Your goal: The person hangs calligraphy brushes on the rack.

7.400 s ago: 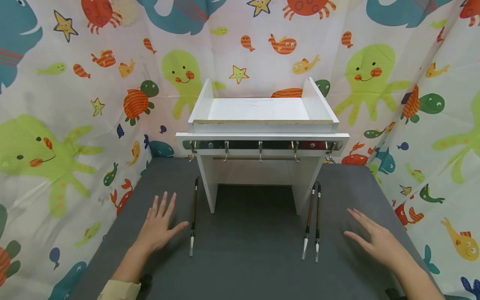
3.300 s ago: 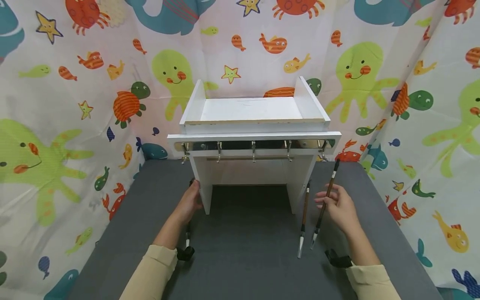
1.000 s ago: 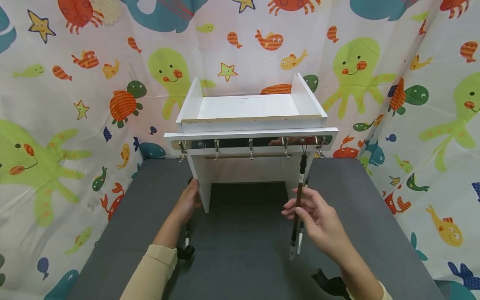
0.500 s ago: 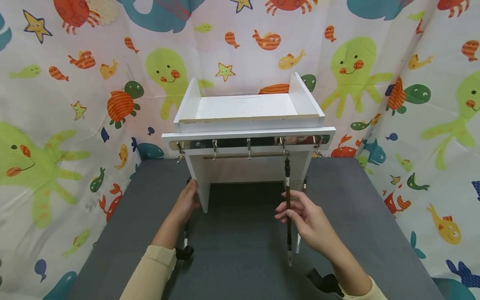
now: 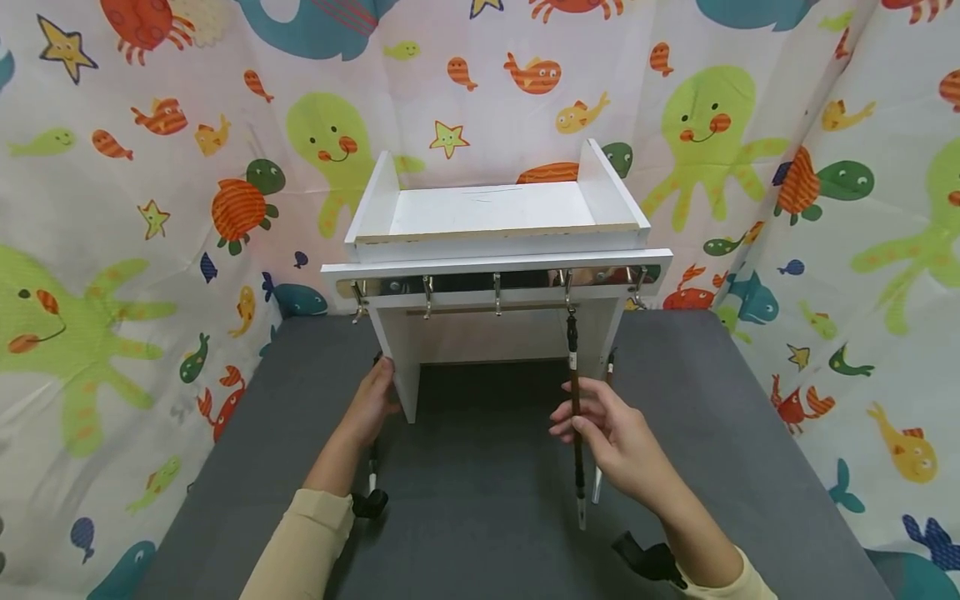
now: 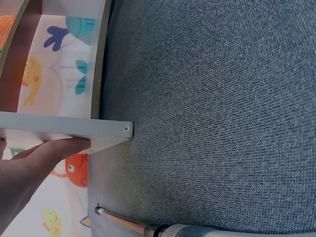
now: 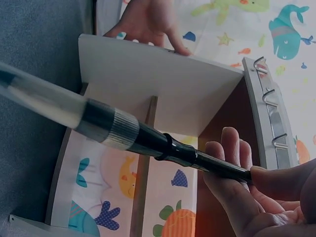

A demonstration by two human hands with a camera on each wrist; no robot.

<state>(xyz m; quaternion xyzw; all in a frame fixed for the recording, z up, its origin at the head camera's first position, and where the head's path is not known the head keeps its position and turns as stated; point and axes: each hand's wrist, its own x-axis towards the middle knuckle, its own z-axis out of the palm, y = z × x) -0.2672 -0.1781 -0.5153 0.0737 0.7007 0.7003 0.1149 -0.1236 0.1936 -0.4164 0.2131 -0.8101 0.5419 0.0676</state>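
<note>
Under the hook rail (image 5: 459, 284) | brush (image 5: 578, 454) | brown shaft | ribbed grey band | clear cap (image 7: 45, 100)

Arms (image 5: 333, 458) outstretched, right fingers (image 7: 230, 145) — pinched together

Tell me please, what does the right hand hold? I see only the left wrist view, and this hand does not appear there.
Observer: The right hand holds a brush between its thumb and fingers.
Operator: Thank you. Where is the top end of it?
Observer: In the head view, it is just under the second hook from the right; I cannot tell if it hangs there.
Operator: Understood. What else is near that hand?
Observer: A second brush, partly hidden behind the hand, with its pale tip showing.
</note>
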